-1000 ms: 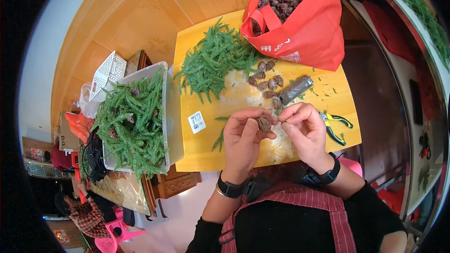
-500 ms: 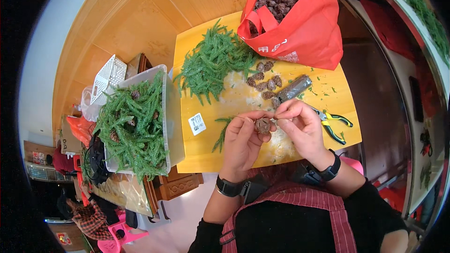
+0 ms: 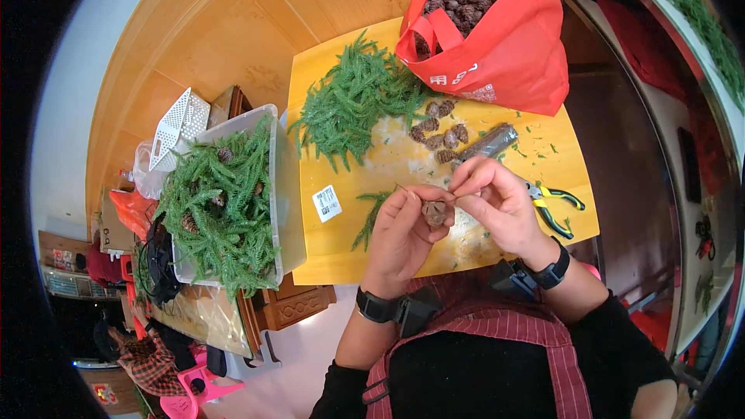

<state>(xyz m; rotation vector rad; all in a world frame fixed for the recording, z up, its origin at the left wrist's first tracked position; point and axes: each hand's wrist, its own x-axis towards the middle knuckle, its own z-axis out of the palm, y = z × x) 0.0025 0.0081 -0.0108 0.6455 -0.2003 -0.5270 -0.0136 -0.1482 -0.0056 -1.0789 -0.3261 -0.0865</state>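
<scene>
Between the fingers of my left hand (image 3: 402, 233) is a small brown pine cone (image 3: 435, 213), held over the near part of the yellow table (image 3: 341, 252). Just right of the cone, my right hand (image 3: 503, 203) pinches what looks like a thin wire, mostly hidden by the fingertips. A fine strand also pokes out above my left thumb. Beneath my left hand lies a green fir sprig (image 3: 366, 226). Pliers with yellow and black handles (image 3: 555, 206) rest right of my right hand. Several loose pine cones (image 3: 442, 136) lie beyond my hands, by a dark plastic-wrapped roll (image 3: 489, 143).
A red bag (image 3: 504, 62) full of pine cones stands at the far right of the table. Left of it is a heap of green sprigs (image 3: 361, 97). A clear bin (image 3: 285, 202) with sprigs and cones adjoins the table's left edge. A white label (image 3: 327, 203) lies nearby.
My right hand has shifted slightly up and left, its pinched fingertips closer to the cone. The pine cone has turned a little in my left fingers.
</scene>
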